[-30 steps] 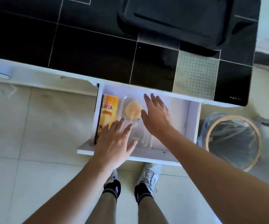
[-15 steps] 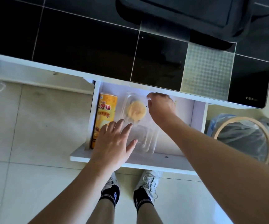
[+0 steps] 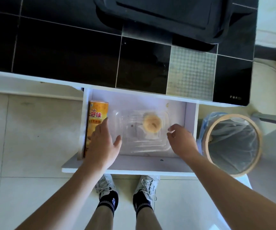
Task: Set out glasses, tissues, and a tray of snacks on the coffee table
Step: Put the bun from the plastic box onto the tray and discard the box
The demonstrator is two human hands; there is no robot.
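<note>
Open drawer (image 3: 191,123): canister (image 3: 97,117) left, clear tray (image 3: 143,140) centre.

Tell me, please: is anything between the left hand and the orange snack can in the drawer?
Nothing visible. The left hand hangs open right over the orange snack can, which lies along the drawer's left wall; the clear pastry box lies beside it.

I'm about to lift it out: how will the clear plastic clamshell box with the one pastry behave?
The clear plastic clamshell box looks thin, so probably light and flexible. With one round pastry off-centre, it may tilt or let it slide.
</note>
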